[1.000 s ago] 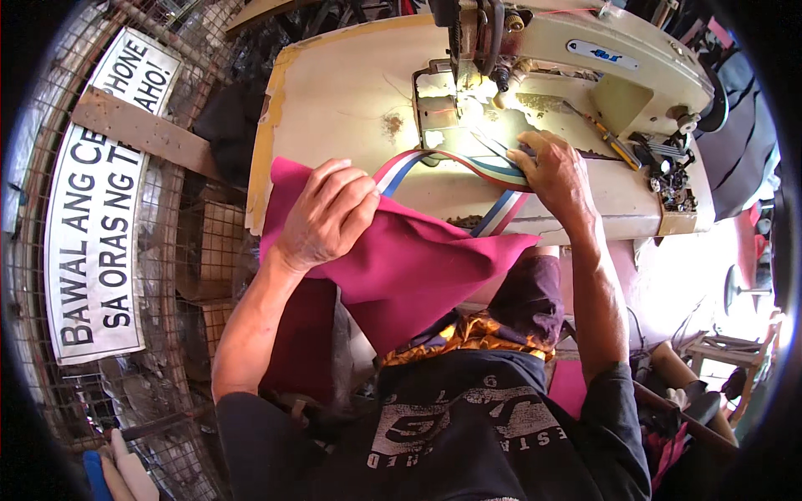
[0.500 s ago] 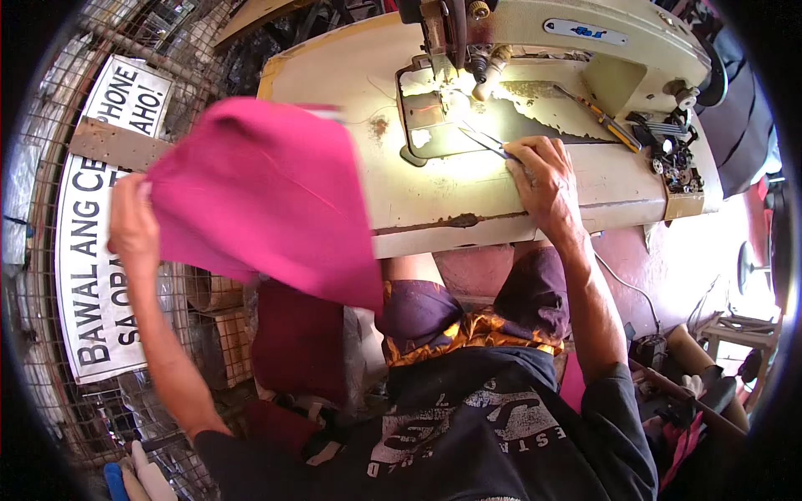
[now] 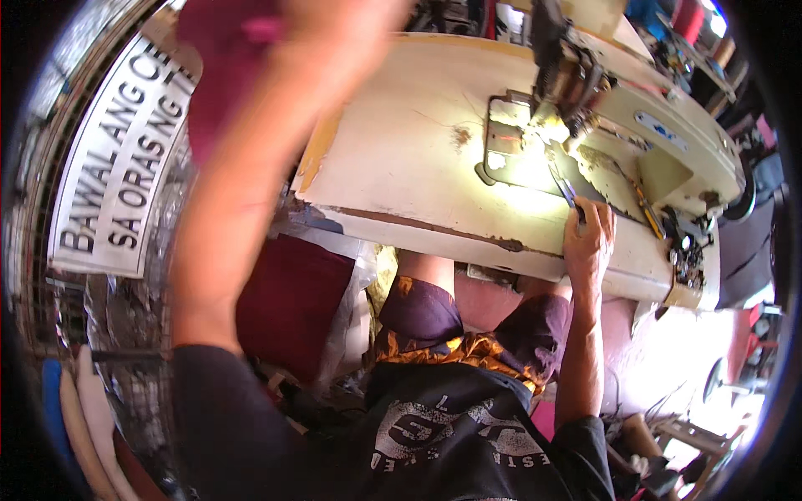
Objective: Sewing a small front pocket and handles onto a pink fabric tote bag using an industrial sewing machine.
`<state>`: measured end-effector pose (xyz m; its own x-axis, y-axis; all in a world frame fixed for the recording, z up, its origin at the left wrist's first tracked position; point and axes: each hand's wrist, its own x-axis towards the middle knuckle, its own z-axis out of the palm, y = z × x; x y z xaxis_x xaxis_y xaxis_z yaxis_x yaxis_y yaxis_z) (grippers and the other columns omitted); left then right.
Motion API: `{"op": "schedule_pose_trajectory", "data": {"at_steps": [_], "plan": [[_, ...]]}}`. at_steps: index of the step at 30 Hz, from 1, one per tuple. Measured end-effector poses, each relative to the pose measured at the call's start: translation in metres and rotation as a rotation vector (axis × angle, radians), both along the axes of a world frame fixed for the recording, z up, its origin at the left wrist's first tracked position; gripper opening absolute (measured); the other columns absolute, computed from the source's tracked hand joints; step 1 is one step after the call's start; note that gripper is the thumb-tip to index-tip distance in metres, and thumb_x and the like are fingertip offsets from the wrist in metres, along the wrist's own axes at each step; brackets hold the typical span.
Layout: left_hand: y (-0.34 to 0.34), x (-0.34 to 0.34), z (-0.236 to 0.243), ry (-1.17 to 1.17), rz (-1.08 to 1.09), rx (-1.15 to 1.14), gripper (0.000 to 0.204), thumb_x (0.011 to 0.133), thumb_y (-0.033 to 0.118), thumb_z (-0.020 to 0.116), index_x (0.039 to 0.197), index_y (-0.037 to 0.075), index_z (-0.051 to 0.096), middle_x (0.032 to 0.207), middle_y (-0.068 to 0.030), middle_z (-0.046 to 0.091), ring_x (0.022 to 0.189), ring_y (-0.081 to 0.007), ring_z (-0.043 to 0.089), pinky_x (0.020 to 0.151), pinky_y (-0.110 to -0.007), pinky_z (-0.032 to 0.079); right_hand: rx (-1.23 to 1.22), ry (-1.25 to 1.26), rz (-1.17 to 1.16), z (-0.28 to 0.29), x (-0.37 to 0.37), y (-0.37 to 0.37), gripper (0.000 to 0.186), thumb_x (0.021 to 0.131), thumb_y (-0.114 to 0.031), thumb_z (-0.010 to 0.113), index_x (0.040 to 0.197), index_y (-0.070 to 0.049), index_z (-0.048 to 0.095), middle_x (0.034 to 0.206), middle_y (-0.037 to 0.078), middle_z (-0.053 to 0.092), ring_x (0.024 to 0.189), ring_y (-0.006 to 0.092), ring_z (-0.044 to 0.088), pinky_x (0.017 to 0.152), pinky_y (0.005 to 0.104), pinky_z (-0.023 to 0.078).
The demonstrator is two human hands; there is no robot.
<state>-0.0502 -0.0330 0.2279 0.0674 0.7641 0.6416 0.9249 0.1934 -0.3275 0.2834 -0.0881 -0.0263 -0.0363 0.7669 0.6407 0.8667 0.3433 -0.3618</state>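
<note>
"What lay largest about the hands?"

"The surface (image 3: 393,108), spread ahead of both. The sewing machine (image 3: 677,138) stood on it, beyond the right hand (image 3: 589,242); an unguarded reach might have struck that arm on it."

"And the cloth?"

"The dark red cloth (image 3: 219,79) was to the left of the left hand (image 3: 347,17), which was too blurred and cropped to tell whether it gripped or hung loose. A weak pinch could have let the cloth slip."

"Anything near the right hand?"

"An orange-handled tool (image 3: 650,209) lay just to its right; a sideways sweep might have knocked it."

"And the smallest?"

"The snips (image 3: 565,188), clasped in the right hand, points directed forward. With attention on the other arm, they could have drifted and scraped the lit plate ahead."
</note>
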Motion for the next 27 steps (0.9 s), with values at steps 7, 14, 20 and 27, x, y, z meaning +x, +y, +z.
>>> {"op": "schedule_pose_trajectory", "data": {"at_steps": [7,14,20,27], "plan": [[0.025,0.102,-0.219,-0.192,-0.197,-0.298,0.013,0.084,0.018,0.07,0.082,0.006,0.074,0.087,-0.0132,0.071,0.083,-0.0242,0.072,0.057,-0.036,0.057,0.034,-0.031,0.054,-0.001,-0.005,0.002,0.021,0.086,-0.005,0.069,0.107,-0.006,0.07,0.099,0.013,0.064,0.096,0.0336,0.06,0.091,0.045,0.049],[0.012,0.108,-0.226,-0.209,-0.157,-0.238,0.013,0.085,0.013,0.069,0.089,0.0,0.069,0.085,-0.0148,0.066,0.075,-0.022,0.066,0.055,-0.03,0.057,-0.052,-0.039,0.002,0.003,-0.008,-0.002,0.021,0.088,-0.004,0.066,0.109,-0.005,0.07,0.101,0.013,0.065,0.099,0.0329,0.061,0.092,0.0445,0.048],[0.011,0.099,-0.222,-0.252,-0.179,-0.243,0.014,0.083,0.01,0.07,0.091,-0.001,0.069,0.085,-0.014,0.066,0.079,-0.0225,0.068,0.057,-0.031,0.059,-0.056,-0.038,-0.005,0.002,-0.007,0.0,0.02,0.088,-0.005,0.066,0.107,-0.005,0.07,0.103,0.013,0.066,0.101,0.0324,0.061,0.093,0.0442,0.048],[0.018,0.077,-0.22,-0.522,-0.224,-0.33,0.026,0.084,0.007,0.07,0.109,-0.001,0.066,0.093,-0.0145,0.067,0.084,-0.0305,0.074,0.065,-0.04,0.062,-0.054,-0.004,-0.14,-0.003,-0.003,-0.001,0.026,0.087,-0.005,0.067,0.113,-0.005,0.069,0.105,0.015,0.063,0.102,0.0339,0.06,0.094,0.0452,0.047]]}}
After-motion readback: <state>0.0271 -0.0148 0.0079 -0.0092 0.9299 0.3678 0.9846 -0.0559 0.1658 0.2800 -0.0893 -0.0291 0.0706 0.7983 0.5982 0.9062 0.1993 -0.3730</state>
